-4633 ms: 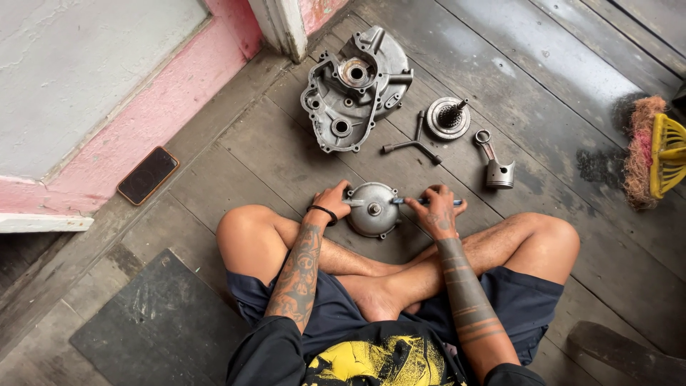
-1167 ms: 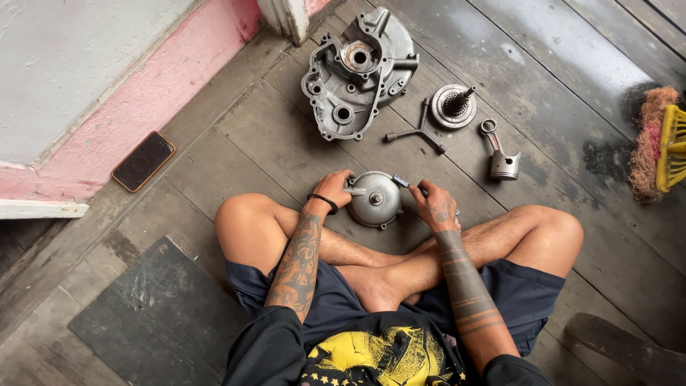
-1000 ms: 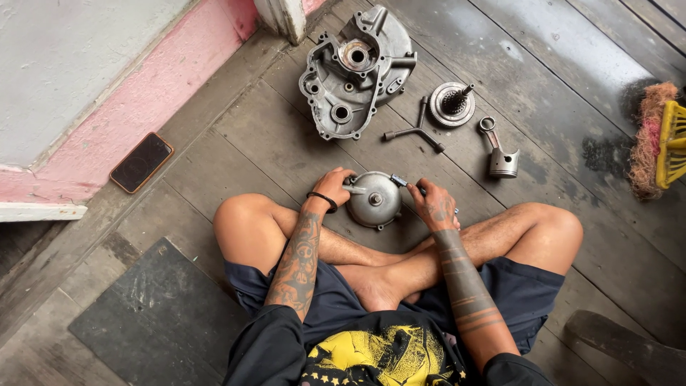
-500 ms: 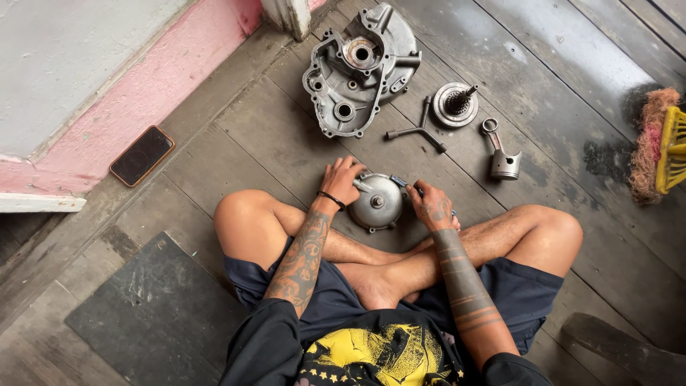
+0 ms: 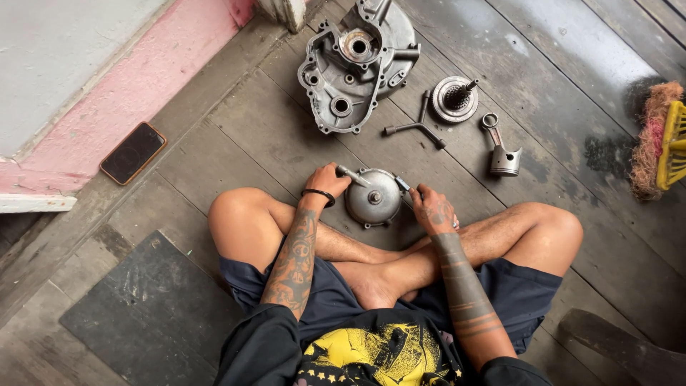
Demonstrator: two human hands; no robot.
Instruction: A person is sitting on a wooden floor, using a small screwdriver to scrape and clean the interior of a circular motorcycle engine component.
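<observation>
Wooden floor (image 5: 214, 143); domed grey metal cover (image 5: 373, 199)

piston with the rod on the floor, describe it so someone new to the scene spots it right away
Start at the big grey engine casing at the top of the plank floor. Right of it lies a round toothed hub, and just below right of that the piston. Alone among the parts, it is a short silver cylinder with a ring-ended rod.

Open: bare planks between round cover (image 5: 374, 197) and engine case (image 5: 355, 66) | Blocked ahead-right: bent wrench (image 5: 416, 126), gear hub (image 5: 455, 99), piston rod (image 5: 499, 148) | Far left: phone (image 5: 133, 152) | Far right: brush (image 5: 661, 136) | Near side: crossed legs (image 5: 371, 257)
</observation>
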